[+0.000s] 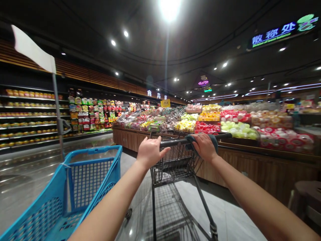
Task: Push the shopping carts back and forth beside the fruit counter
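Note:
A dark grey wire shopping cart [173,169] stands in front of me. My left hand [149,152] is at the left end of its handle [175,143], with the thumb stretched out and the other fingers curled over the bar, partly hidden. Farther right along the bar, my right hand [204,145] is closed on a dark teal cloth [214,142] that lies folded over the handle. The cart's basket shows bare wire mesh.
A blue plastic shopping cart [94,151] stands close at my left, near a pole with a white sign [33,50]. Beyond my cart is a wood-sided display [240,167] heaped with packaged goods. Stocked shelves [30,115] line the left wall. A brown stool-like object [307,192] is at right.

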### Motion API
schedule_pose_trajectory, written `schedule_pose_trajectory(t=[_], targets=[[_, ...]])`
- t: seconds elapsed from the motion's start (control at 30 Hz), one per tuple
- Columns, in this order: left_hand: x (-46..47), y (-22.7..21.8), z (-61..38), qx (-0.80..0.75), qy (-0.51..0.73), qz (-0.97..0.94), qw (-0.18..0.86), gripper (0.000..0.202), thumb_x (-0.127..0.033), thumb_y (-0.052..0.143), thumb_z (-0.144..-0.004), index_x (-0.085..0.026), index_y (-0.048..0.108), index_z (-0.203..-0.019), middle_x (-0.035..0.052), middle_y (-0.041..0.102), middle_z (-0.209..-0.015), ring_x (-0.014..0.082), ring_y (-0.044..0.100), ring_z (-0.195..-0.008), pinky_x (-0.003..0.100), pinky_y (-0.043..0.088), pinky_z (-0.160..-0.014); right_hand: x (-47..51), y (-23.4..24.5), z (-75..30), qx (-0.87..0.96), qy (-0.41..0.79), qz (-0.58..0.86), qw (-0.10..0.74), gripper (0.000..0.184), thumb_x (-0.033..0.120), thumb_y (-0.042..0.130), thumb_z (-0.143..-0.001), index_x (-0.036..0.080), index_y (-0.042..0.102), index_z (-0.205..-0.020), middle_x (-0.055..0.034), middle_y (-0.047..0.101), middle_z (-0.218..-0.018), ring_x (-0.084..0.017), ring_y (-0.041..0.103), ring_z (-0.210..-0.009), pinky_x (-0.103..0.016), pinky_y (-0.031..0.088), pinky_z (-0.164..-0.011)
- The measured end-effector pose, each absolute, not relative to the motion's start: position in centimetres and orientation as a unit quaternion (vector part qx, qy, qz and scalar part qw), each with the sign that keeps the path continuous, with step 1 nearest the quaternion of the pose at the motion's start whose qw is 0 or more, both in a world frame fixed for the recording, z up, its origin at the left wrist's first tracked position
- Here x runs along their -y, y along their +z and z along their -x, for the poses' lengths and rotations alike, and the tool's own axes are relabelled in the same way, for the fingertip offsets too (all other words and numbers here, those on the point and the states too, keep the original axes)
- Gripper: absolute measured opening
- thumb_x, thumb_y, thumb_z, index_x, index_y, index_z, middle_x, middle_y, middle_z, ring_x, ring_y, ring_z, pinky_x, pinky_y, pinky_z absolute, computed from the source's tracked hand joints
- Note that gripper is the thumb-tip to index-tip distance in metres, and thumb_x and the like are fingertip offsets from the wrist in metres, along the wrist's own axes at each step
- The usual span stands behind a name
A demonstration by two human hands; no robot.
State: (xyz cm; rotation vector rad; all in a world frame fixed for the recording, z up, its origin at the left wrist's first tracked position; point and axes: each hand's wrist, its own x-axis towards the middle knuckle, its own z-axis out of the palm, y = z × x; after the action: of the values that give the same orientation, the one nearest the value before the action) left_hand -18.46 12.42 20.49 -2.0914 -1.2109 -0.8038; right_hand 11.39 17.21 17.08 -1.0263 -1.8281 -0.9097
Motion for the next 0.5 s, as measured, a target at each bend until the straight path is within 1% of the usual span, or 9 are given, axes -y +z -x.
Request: schedule_pose_trajectory(t=[0.1, 0.27, 0.37, 0.43, 0.5], targets=[[-11.9, 20.4, 18.0, 0.442, -0.301, 0.791, 0.298, 0.073, -0.067, 0.035, -0.092, -0.009, 0.059, -0.129, 0.016, 0.072, -0.111, 0.0297, 0.067, -0.105, 0.051, 0.041, -0.104, -17.7, 16.8, -14.7, 0.722, -0.354, 0.419, 0.422, 0.034, 0.037, 0.039, -0.098, 0.019, 0.058, -0.12, -0.0084, 0.065, -0.11, -0.025, 0.054, -0.106, -0.041, 0.036, -0.101], [-11.4, 20.6, 17.4, 0.384, -0.299, 0.819, 0.305, 0.065, -0.062, 0.039, -0.093, -0.012, 0.058, -0.13, 0.0151, 0.067, -0.125, 0.0288, 0.063, -0.115, 0.049, 0.044, -0.104, -18.5, 16.4, -17.5, 0.699, -0.345, 0.435, 0.45, 0.034, 0.037, 0.037, -0.098, 0.02, 0.06, -0.116, -0.0079, 0.066, -0.108, -0.025, 0.054, -0.105, -0.042, 0.037, -0.1], [-11.7, 20.7, 17.7, 0.347, -0.286, 0.835, 0.317, 0.062, -0.058, 0.04, -0.094, -0.012, 0.054, -0.134, 0.0153, 0.058, -0.137, 0.0282, 0.054, -0.128, 0.047, 0.04, -0.109, -18.9, 16.3, -17.7, 0.688, -0.338, 0.443, 0.465, 0.036, 0.037, 0.034, -0.098, 0.019, 0.061, -0.114, -0.0084, 0.067, -0.107, -0.025, 0.054, -0.105, -0.043, 0.035, -0.101], [-11.9, 20.6, 18.2, 0.356, -0.289, 0.825, 0.33, 0.066, -0.058, 0.041, -0.093, -0.011, 0.049, -0.139, 0.0173, 0.049, -0.145, 0.0296, 0.045, -0.135, 0.049, 0.035, -0.113, -19.2, 16.3, -17.5, 0.681, -0.331, 0.449, 0.474, 0.037, 0.037, 0.033, -0.098, 0.019, 0.061, -0.113, -0.0084, 0.067, -0.106, -0.025, 0.055, -0.106, -0.044, 0.033, -0.104], [-12.2, 20.3, 18.6, 0.383, -0.307, 0.808, 0.327, 0.071, -0.06, 0.041, -0.093, -0.01, 0.043, -0.143, 0.0195, 0.044, -0.148, 0.0299, 0.041, -0.138, 0.049, 0.034, -0.113, -19.5, 16.2, -17.3, 0.673, -0.324, 0.454, 0.485, 0.036, 0.037, 0.033, -0.098, 0.019, 0.062, -0.11, -0.0083, 0.067, -0.104, -0.025, 0.055, -0.105, -0.045, 0.032, -0.105]])
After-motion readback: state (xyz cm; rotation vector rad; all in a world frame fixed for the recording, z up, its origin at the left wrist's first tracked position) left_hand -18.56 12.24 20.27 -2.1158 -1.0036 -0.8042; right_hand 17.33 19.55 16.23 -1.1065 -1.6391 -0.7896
